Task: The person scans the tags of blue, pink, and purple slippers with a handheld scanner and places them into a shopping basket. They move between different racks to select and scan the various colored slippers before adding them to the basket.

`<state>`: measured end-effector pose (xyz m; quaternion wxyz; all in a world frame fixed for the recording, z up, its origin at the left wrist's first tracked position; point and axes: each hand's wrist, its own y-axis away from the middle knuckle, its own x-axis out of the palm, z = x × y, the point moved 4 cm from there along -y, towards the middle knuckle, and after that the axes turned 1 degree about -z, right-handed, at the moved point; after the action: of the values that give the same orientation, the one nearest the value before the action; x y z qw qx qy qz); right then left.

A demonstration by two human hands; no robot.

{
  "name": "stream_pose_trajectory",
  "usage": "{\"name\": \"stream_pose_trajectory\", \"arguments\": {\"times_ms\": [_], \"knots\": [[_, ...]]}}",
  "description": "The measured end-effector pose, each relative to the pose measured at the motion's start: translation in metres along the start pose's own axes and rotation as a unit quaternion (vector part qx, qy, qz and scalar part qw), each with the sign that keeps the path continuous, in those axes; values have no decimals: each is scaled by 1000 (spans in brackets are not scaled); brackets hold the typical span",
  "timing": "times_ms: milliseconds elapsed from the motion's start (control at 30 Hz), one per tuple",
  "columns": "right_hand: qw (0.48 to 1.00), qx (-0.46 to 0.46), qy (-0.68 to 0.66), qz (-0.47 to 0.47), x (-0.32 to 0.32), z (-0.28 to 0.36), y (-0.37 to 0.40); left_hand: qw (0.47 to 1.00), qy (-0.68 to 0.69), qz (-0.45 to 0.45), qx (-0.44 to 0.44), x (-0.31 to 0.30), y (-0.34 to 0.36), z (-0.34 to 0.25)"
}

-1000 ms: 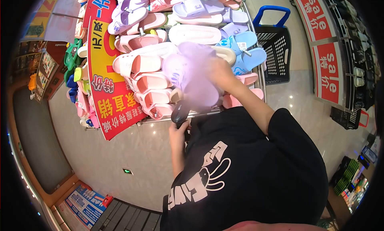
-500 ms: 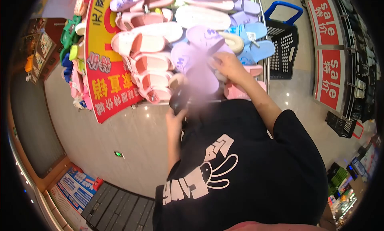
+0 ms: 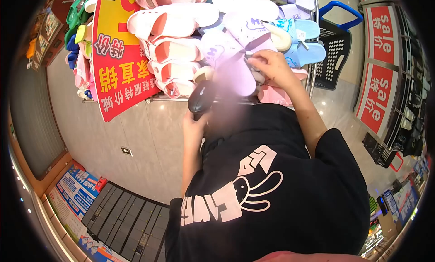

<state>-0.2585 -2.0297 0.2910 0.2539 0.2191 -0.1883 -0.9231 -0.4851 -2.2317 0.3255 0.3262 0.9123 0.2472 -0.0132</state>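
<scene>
My left hand is closed on a black rounded object with small pale lettering, held up at the rack's near edge. Purple slippers with printed letters lie right of it, partly covered by a blurred patch in the middle of the view. My right hand is at their right side, thumb and fingers pinched together; what is between the fingertips is too small to tell. Light blue slippers are just beyond this hand, and pink slippers are below it.
Rows of white and pink slippers fill the rack beside a red and yellow sign. A black basket with a blue handle stands right of the rack. Farther right are red sale signs and another shoe rack. Grey panels lie at lower left.
The view has shifted, so the rack sits slightly higher. The black object shows more upright and clearer in my left hand. My right hand remains beside the purple slippers, its fingers closer together.
</scene>
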Motion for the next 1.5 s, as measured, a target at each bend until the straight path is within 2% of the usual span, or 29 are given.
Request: {"name": "stream_pose_trajectory", "arguments": {"times_ms": [33, 67, 133, 267, 333, 433, 567, 633, 667, 700, 733, 767, 833, 1067, 1133, 1233, 1267, 1333, 1367, 1433, 1500], "knots": [[998, -35, 54, 7, 2, -2, -2, 1000, -1, 1, -3, -1, 1, -1], [998, -31, 53, 8, 2, -6, -4, 1000, -13, 6, -18, 0, 3, -7], [965, -121, 226, 47, 6, -5, -5, 999, -26, 16, -34, 2, 5, -15], [969, -111, 209, 65, 4, 17, 12, 998, -35, 23, -47, 7, 8, -23], [972, -166, 165, 4, 7, 23, 18, 997, -47, 26, -56, 7, 9, -24], [968, -177, 176, -2, 16, 1, 5, 995, -59, 40, -66, 14, 8, -25], [978, -142, 150, -35, 9, 1, 3, 998, -51, 32, -32, 19, 9, -25], [998, -47, -11, -52, -8, 11, 11, 997, -70, 37, -22, 17, 11, -22], [998, -46, -11, -50, -9, 5, 7, 996, -71, 46, -3, 18, 9, -19], [993, -60, -80, -66, -10, -6, -2, 996, -72, 54, 16, 19, 8, -18], [983, -73, -148, -82, -12, -11, -7, 996, -72, 54, 16, 20, 8, -19], [983, -73, -148, -82, -15, -5, -5, 996, -64, 58, 6, 21, 9, -21], [913, -43, -404, 31, -13, 11, 1, 997, -54, 62, -1, 25, 10, -29], [917, -17, -388, 93, 4, 19, 8, 993, -49, 110, 16, 43, 17, -51], [890, -60, -443, 93, 9, 15, 7, 990, -56, 128, 14, 45, 16, -50], [882, -94, -450, 100, 11, 13, 1, 991, -32, 129, 15, 46, 15, -47], [883, -94, -449, 97, 12, 15, 1, 991, -40, 127, 19, 46, 15, -49], [894, -83, -441, 16, 9, 18, 1, 991, -48, 125, 21, 47, 15, -52], [894, -82, -441, 16, 7, 17, 0, 991, -47, 124, 16, 47, 15, -53], [825, 14, -554, 112, 11, 9, -2, 992, -46, 121, 8, 45, 15, -52], [811, 19, -566, 148, 13, 6, -4, 988, -75, 132, 22, 46, 14, -51]]}}
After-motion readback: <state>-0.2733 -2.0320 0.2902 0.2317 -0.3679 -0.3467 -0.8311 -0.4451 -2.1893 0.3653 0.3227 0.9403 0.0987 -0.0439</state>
